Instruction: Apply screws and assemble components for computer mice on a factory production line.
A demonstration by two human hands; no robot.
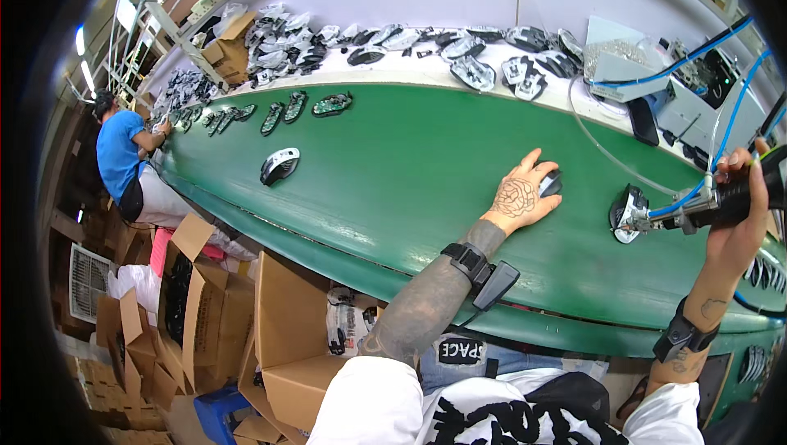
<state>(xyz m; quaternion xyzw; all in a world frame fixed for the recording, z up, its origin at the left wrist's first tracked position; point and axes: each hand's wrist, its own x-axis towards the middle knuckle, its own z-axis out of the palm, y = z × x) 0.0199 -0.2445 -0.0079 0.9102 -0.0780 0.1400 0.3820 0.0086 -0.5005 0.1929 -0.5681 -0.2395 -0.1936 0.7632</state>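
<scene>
My left hand [518, 192] rests over a dark computer mouse [550, 183] on the green belt, its fingers curled round the sides. That mouse is largely hidden by the hand. At the right, my right hand [740, 199] is wrapped round a black powered screwdriver [711, 204] with blue air hoses. Its metal front end points left at a black and white mouse shell [630, 214] on the belt; I cannot tell whether the tip touches it. Farther left, another black and white mouse [280, 165] lies alone on the belt.
Along the far side of the green belt [385, 199] lie several circuit boards [332, 105]. A white ledge behind holds piled mouse parts [472, 73] and a box of screws [619, 64]. Cardboard boxes [283, 322] stand below. A co-worker in blue [123, 150] sits far left.
</scene>
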